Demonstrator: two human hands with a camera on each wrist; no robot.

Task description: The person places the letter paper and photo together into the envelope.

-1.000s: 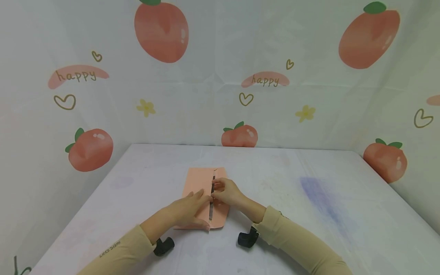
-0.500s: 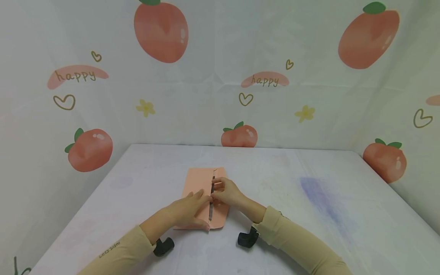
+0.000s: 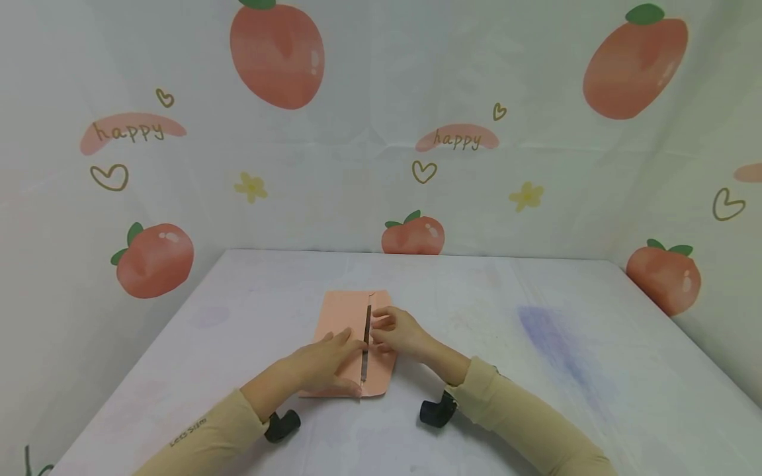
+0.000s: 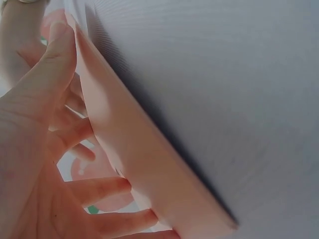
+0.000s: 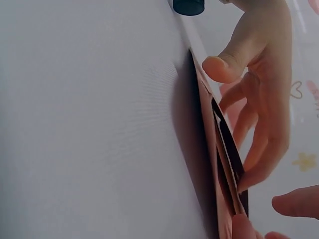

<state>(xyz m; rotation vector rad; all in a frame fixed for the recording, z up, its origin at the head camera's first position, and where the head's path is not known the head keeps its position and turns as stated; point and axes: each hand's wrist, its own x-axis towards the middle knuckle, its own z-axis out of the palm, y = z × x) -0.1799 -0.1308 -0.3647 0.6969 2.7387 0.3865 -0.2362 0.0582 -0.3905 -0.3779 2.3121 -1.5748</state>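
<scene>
A salmon-pink envelope [image 3: 342,307] lies on the white table, with a dark strip [image 3: 366,327] running lengthwise along its right-hand part. My left hand [image 3: 324,363] rests on the envelope with fingers spread, one fingertip reaching the strip; the left wrist view shows its thumb [image 4: 61,37] at one corner. Just right of the strip is my right hand [image 3: 405,334], its fingers loosely bent over the right-hand flap. Seen from the right wrist, the flap edge [image 5: 219,144] gapes a little, showing dark layers inside. One right finger [image 5: 296,201] is raised clear there; lower fingertips meet the flap.
A black wrist-camera mount [image 3: 282,426] sits under the left cuff and another black mount [image 3: 437,411] under the right. White table surface [image 3: 476,297] surrounds the envelope, with a blue-purple smudge [image 3: 553,344] to the right. A fruit-patterned curtain [image 3: 369,165] stands behind.
My right hand has shifted slightly right, off the dark strip, so more of the strip shows. The left hand and envelope keep their places.
</scene>
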